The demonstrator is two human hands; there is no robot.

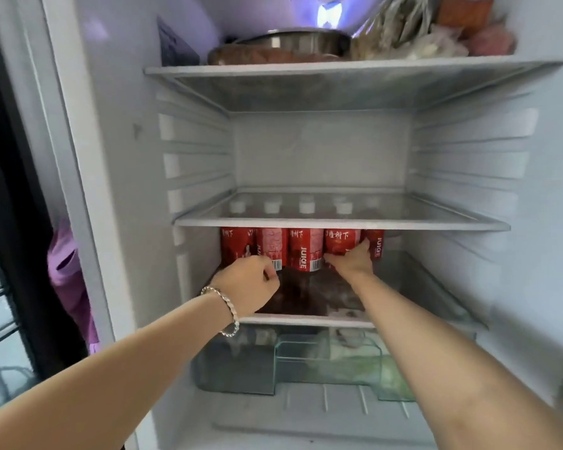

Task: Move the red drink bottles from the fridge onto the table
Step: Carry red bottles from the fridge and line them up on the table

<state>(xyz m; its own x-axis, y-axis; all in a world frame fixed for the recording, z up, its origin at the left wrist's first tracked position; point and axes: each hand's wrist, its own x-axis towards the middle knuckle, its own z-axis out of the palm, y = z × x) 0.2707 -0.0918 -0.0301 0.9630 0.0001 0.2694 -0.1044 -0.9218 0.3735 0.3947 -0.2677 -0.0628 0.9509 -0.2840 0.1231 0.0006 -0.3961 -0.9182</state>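
Note:
Several red-labelled drink bottles [304,250] with white caps stand in a row on the fridge's lower glass shelf [306,319], their caps showing through the shelf above. My left hand [251,284], with a silver bracelet on the wrist, is curled around the lower part of the second bottle from the left [272,243]. My right hand [353,258] reaches further in and grips the bottle second from the right [340,241], its fingers spread across the label. The bottles' lower halves are dark and partly hidden behind my hands.
The open fridge has an empty middle shelf [338,222] right above the bottles. The top shelf [338,69] holds a metal bowl [293,43] and bagged food. A clear drawer [306,362] with greens sits below. A purple cloth [69,274] hangs at the left.

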